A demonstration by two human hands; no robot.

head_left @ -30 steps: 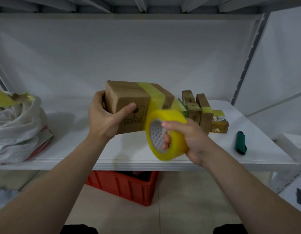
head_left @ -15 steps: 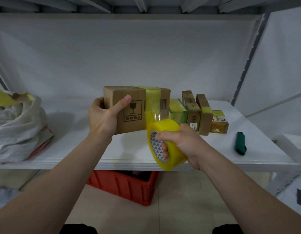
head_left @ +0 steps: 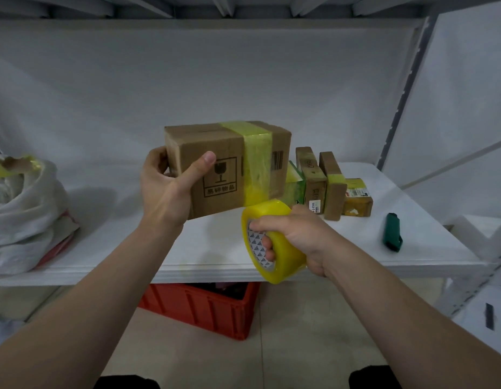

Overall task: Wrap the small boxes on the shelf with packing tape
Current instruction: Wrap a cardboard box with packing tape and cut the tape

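**Tape roll [head_left: 275, 244] now below the cardboard box [head_left: 215, 175]**

Since a second ago the tape roll has dropped from against the box's front face to just under its lower right edge, and the box has turned to show its printed front squarely.

At far left a white bag [head_left: 27, 214] slumps on the white shelf [head_left: 117, 248]. The left hand [head_left: 170, 192] grips the box's left end, thumb laid across the front and fingers curled behind, holding it in the air above the shelf. A yellow tape band [head_left: 257, 164] runs over the top and down the front, reaching the roll. The right hand [head_left: 302, 234] clasps the roll, fingers hooked into its core. Below the shelf edge stands a red crate [head_left: 204, 310]. Behind the right hand, a row of small boxes [head_left: 328, 186] stands on the shelf, several with yellow tape on them. Further right lies a green cutter [head_left: 392, 233], apart from the boxes.
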